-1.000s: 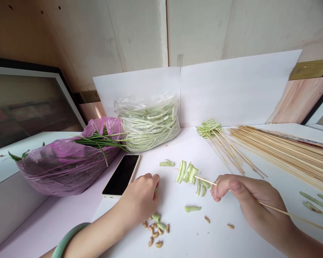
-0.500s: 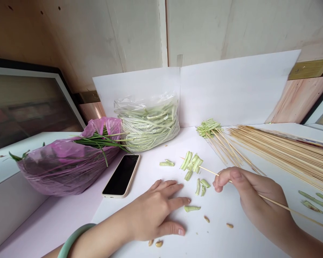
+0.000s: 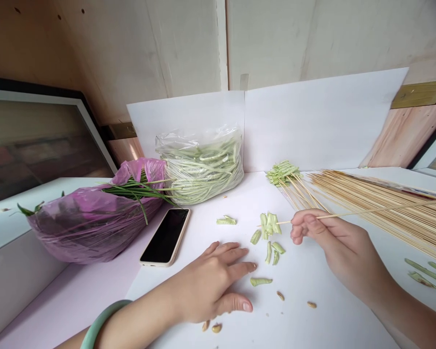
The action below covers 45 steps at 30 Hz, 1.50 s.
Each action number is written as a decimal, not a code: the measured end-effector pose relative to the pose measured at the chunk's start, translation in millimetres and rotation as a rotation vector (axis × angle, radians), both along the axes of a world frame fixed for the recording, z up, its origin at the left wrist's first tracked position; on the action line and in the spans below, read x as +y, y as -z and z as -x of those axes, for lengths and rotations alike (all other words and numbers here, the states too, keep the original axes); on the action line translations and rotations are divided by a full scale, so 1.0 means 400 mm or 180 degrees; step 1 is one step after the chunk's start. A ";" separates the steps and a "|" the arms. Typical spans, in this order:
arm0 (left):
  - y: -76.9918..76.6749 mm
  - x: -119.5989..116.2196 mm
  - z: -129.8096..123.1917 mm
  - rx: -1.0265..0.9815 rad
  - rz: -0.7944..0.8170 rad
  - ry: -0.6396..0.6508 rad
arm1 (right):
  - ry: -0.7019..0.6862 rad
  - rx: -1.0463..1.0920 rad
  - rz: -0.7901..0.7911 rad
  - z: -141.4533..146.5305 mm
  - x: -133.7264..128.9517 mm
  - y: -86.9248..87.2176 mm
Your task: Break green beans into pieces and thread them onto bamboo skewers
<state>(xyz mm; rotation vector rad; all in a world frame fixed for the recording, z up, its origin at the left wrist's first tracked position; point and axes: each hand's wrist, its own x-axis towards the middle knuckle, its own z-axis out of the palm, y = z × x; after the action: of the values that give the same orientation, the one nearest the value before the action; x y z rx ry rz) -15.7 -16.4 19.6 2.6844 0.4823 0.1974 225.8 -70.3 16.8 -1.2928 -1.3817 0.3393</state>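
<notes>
My right hand (image 3: pixel 334 240) pinches a thin bamboo skewer (image 3: pixel 363 212) between thumb and fingers, and a cluster of pale green bean pieces (image 3: pixel 269 224) sits on its tip just left of my fingers. My left hand (image 3: pixel 212 283) lies flat on the white paper (image 3: pixel 305 310), fingers spread, holding nothing. Loose bean pieces (image 3: pixel 278 248) lie between my hands, and another (image 3: pixel 260 281) lies by my left fingertips. Tan bean seeds (image 3: pixel 216 328) lie below my left hand, partly hidden by it. A pale green bangle (image 3: pixel 103 322) circles my left wrist.
A clear bag of long green beans (image 3: pixel 199 167) leans on white card at the back. To its left are a pink bag with green chives (image 3: pixel 90 228) and a black-screened phone (image 3: pixel 165 237). Loaded skewers (image 3: pixel 281 173) and a pile of bare skewers (image 3: pixel 385 208) lie right.
My right hand has swung the skewer, its far end now pointing right instead of down-right, and the bean cluster has shifted right. My left hand stays nearly still, flat on the paper.
</notes>
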 end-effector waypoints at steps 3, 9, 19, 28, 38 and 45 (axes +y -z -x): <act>0.001 0.000 0.001 0.0013 0.0029 -0.0004 | -0.0219 0.0412 0.0002 -0.006 0.006 0.002; 0.006 0.000 0.003 -0.0056 0.0064 -0.0017 | -0.0561 0.1419 0.0047 -0.023 0.029 0.015; 0.007 -0.002 0.004 -0.0025 0.0059 -0.0027 | -0.0149 0.0476 0.0020 -0.022 0.019 0.019; 0.007 -0.003 0.004 -0.0030 0.0069 -0.0033 | -0.0301 -0.0075 0.0200 0.004 0.023 0.037; 0.006 -0.004 0.002 0.0091 0.0054 -0.0028 | -0.0028 -0.0263 0.0047 0.005 0.015 0.028; 0.005 -0.003 0.003 0.0140 0.0005 -0.0029 | -0.0216 -0.0296 0.0077 0.012 0.022 0.043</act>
<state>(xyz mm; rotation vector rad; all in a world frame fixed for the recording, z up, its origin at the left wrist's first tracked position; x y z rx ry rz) -16.9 -17.8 17.6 2.6903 0.5081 0.1408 221.0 -61.4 -0.2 -1.2974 -1.5065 0.3466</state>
